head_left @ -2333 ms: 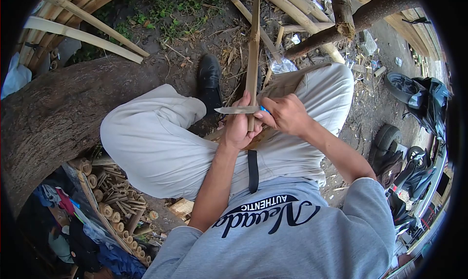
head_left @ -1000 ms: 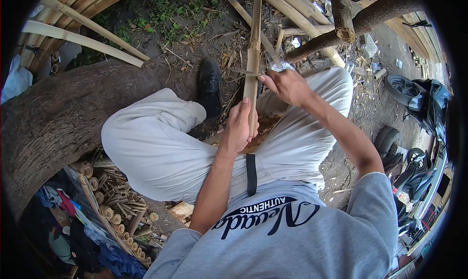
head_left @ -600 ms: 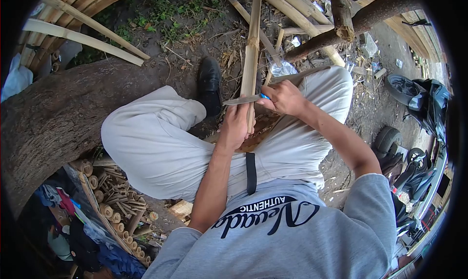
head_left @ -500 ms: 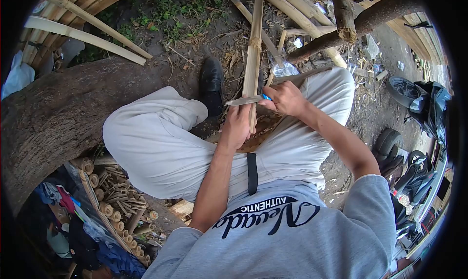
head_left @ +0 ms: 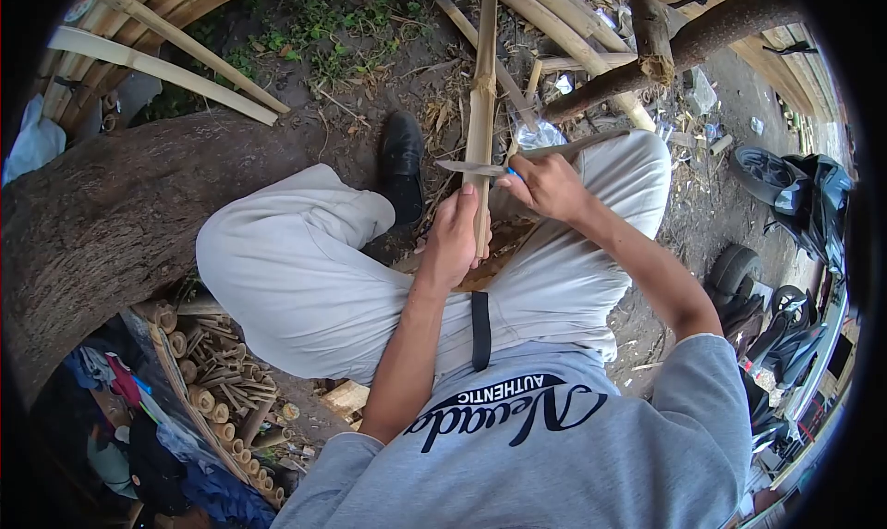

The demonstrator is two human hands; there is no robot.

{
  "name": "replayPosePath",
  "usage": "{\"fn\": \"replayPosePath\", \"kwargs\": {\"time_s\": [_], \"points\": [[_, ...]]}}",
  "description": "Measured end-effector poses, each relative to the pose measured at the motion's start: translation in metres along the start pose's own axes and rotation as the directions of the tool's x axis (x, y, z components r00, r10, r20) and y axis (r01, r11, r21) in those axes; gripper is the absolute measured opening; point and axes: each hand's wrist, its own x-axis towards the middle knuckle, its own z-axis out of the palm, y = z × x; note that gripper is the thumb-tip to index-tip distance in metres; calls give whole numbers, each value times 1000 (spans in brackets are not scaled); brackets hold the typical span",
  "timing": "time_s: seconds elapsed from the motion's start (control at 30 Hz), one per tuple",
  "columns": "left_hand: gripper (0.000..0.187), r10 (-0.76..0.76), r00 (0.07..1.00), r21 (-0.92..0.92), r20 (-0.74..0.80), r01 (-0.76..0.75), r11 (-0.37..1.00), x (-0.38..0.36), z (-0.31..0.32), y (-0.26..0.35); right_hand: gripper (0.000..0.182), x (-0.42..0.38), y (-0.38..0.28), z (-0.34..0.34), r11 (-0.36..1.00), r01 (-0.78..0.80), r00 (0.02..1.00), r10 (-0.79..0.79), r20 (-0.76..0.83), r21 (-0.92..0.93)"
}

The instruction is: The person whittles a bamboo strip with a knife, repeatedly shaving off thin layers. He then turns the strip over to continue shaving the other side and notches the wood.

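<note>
A long split bamboo strip [head_left: 480, 122] runs from my lap up past the top of the view. My left hand [head_left: 451, 238] is wrapped round its near end, thumb lying along the strip. In my right hand [head_left: 547, 187] is a knife [head_left: 471, 168] with a bit of blue showing at the handle. Its blade lies across the strip just beyond my left thumb, point toward the left. Both hands are above my lap, between my spread knees in light trousers. The fingers under the strip are partly hidden.
A thick trunk [head_left: 111, 224] lies at my left. Bamboo poles [head_left: 564, 21] and a rough branch [head_left: 693, 48] fill the upper right. Cut bamboo pieces [head_left: 226, 372] are heaped at lower left. A parked motorbike [head_left: 804, 196] stands at the right.
The knife has slid a little away from me along the strip, its blade now farther from my left hand. My left hand has shifted slightly, its thumb now plainly on the strip.
</note>
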Motion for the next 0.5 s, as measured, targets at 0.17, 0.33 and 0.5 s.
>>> {"fn": "replayPosePath", "kwargs": {"time_s": [0.17,0.33,0.5], "points": [[44,-22,1000,15,-19,23,1000,-7,8,-1,49,38,66,2,909,-335,941,310,-136,-246],[40,-32,997,-218,70,47,975,-2,1,4,61,66,95,8,793,-568,823,541,-174,-220],[39,-40,991,-359,125,83,929,1,-4,8,57,49,46,25,775,-602,743,631,-220,190]]}}
